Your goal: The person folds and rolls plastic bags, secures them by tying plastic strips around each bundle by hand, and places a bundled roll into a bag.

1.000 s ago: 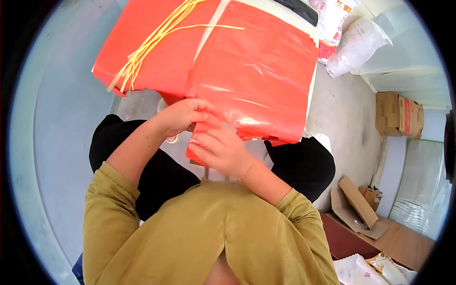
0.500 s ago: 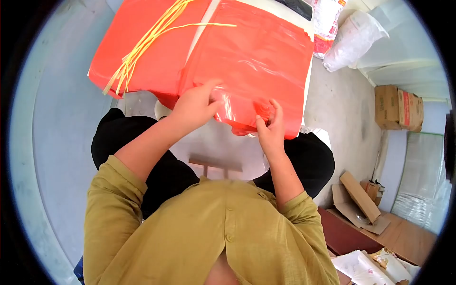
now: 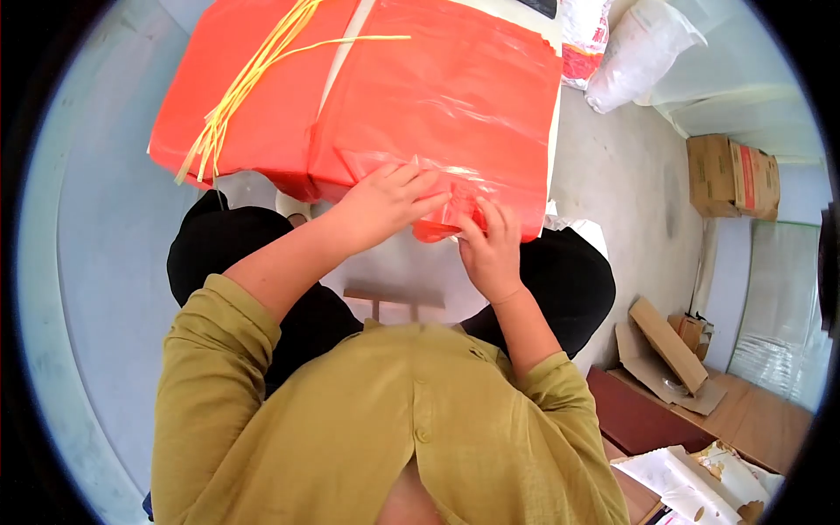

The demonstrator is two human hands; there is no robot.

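Observation:
Red plastic bags (image 3: pixel 446 96), thin and glossy, lie in a flat stack, with their near edge sagging over the table edge. My left hand (image 3: pixel 389 203) rests on this near edge, its fingers stretched out over the plastic toward a crumpled part. At that crumpled part, my right hand (image 3: pixel 494 249) has its thumb and fingers closed on the red plastic. Left of this stack is another red pile (image 3: pixel 254 96), with a bundle of yellow strips (image 3: pixel 254 79) across it. One strip reaches onto the right stack.
Under the plastic shows a pale table edge (image 3: pixel 555 131). White sacks (image 3: pixel 643 52) stand on the floor beyond it at the right. A cardboard box (image 3: pixel 733 178) is by the right wall. Flattened cardboard (image 3: pixel 665 354) lies on a wooden surface (image 3: pixel 757 420) at the lower right.
My left hand has moved right, closer to my right hand at the crumpled plastic. The view has shifted slightly, so the stacks appear higher and further left.

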